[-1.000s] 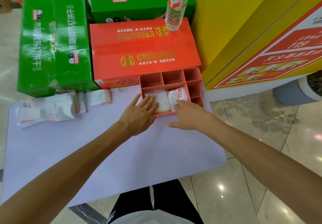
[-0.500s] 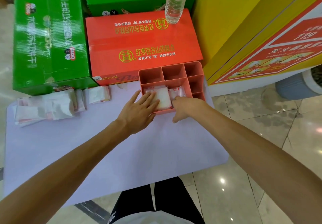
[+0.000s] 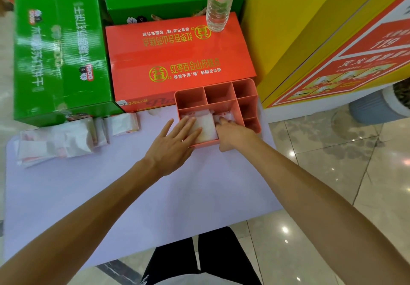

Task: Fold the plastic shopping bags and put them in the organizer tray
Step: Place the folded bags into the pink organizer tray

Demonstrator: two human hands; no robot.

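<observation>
- Head view: both hands are at the pink organizer tray [image 3: 248,89], which sits on the pale lilac table [image 3: 133,196] hard against the red carton [image 3: 177,58].
- The left hand [image 3: 173,145] lies flat, fingers straight and spread, pressing on a folded plastic bag [image 3: 206,129] in the tray's big front compartment. Nothing is gripped there; it is a flat press.
- The right hand [image 3: 233,133] reaches over the front rim, index finger poking down at a second folded bag [image 3: 224,116] just beside the first. Its other fingers look curled under, and I cannot tell whether they pinch anything.
- To do this well, I'd say keep the left palm down so the slippery film doesn't spring open, and tuck the second bag's loose edge against the divider before letting go.
- Those bags look thin, crinkly and translucent white with red print. They should hold a fold poorly, so they need squeezing flat.
- The tray is rigid matte plastic with straight dividers; the smaller back and side compartments show no bags.
- More bags [image 3: 55,145] wait at the table's left edge, a loose pile with a smaller folded packet [image 3: 124,123] near it, well apart from the tray.
- Behind stand glossy green cartons [image 3: 60,51] and a clear water bottle [image 3: 218,7] upright on the red carton.
</observation>
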